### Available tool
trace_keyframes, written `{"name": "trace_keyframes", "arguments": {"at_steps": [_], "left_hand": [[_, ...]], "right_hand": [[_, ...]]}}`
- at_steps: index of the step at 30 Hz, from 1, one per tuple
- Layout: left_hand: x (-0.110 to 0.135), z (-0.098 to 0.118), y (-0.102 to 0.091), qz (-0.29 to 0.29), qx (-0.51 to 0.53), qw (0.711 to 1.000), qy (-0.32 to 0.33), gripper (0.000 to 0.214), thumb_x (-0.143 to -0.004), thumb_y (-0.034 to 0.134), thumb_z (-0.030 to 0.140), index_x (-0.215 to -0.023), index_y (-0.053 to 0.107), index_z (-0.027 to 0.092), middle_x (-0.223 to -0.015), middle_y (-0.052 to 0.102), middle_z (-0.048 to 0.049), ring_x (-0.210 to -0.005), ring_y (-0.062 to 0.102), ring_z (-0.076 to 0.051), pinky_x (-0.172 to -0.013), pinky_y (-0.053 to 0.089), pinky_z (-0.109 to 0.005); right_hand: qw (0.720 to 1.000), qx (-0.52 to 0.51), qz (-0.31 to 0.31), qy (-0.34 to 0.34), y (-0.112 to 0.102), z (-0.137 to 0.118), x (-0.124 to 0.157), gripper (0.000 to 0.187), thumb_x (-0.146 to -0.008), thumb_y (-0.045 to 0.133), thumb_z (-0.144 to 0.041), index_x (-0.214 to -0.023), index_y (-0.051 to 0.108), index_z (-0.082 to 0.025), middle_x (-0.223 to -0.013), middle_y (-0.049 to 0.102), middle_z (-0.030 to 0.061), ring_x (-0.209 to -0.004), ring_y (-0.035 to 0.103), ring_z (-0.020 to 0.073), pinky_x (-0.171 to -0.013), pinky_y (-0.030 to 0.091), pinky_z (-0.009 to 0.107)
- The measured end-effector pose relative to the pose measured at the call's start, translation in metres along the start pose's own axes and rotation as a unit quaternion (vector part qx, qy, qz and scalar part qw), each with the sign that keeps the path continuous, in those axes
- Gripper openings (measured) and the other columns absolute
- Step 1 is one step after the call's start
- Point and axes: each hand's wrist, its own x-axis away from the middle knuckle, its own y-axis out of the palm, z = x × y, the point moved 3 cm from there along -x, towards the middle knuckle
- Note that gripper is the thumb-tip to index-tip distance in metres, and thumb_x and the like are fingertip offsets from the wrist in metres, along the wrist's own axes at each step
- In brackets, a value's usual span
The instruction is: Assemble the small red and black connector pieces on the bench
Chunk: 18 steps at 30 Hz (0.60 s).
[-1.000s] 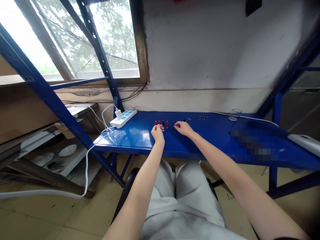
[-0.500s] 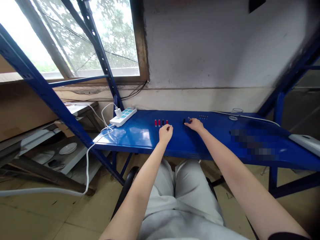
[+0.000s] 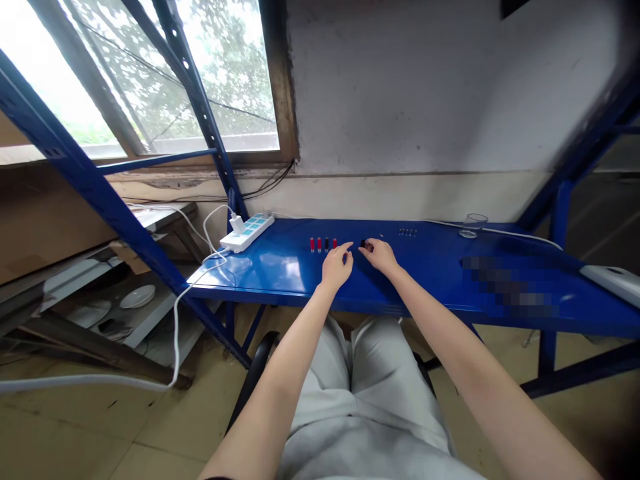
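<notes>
A row of small upright red and black pieces (image 3: 323, 245) stands on the blue metal shelf (image 3: 280, 267). My left hand (image 3: 336, 265) rests just right of that row, its fingers loosely spread and stretched toward the right with nothing in them. My right hand (image 3: 380, 253) is close beside it, fingers pinched on a small black piece (image 3: 363, 245) held just above the shelf. The two hands nearly meet at their fingertips. A small cluster of dark pieces (image 3: 407, 233) lies farther back to the right.
A white power strip (image 3: 247, 233) with a plugged-in charger and white cable sits at the shelf's back left. A small glass (image 3: 473, 225) stands at the back right, a white flat thing (image 3: 610, 279) at the far right. Blue rack posts flank the shelf; my knees are below.
My right hand went back to the right, took hold of a small black piece and came back left with it. My left hand moved right from the row and opened its fingers.
</notes>
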Motion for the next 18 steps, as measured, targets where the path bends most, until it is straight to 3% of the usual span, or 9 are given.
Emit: {"name": "trace_keyframes", "arguments": {"at_steps": [4,7,18], "left_hand": [[0.001,0.007,0.007,-0.057,-0.089,0.991,0.084,0.042,-0.088,0.036,0.022,-0.128,0.048,0.024,-0.096,0.060,-0.0063,-0.088,0.052,-0.018,-0.082,0.042,-0.029],[0.001,0.008,0.012,-0.088,-0.122,0.983,0.105,0.043,-0.088,0.035,0.020,-0.128,0.048,0.023,-0.098,0.058,-0.0077,-0.088,0.051,-0.018,-0.081,0.040,-0.029],[0.000,0.002,0.011,-0.044,-0.114,0.992,0.019,0.020,-0.084,0.048,0.020,-0.098,0.061,0.018,-0.094,0.062,-0.0096,-0.092,0.053,-0.023,-0.082,0.035,-0.035]], "right_hand": [[0.999,-0.007,0.007,-0.037,-0.001,-0.006,0.018,0.020,-0.080,0.050,-0.034,-0.071,0.057,-0.019,-0.069,0.060,0.0037,-0.065,0.053,0.0163,-0.058,0.033,0.026],[0.999,0.024,0.015,-0.042,-0.002,-0.008,0.026,0.021,-0.082,0.048,-0.032,-0.069,0.056,-0.018,-0.071,0.060,0.0051,-0.071,0.053,0.0179,-0.061,0.032,0.026],[0.987,0.105,0.002,-0.118,-0.004,-0.023,0.036,0.021,-0.087,0.044,-0.024,-0.093,0.063,-0.018,-0.089,0.064,0.0097,-0.088,0.052,0.0224,-0.071,0.031,0.032]]}}
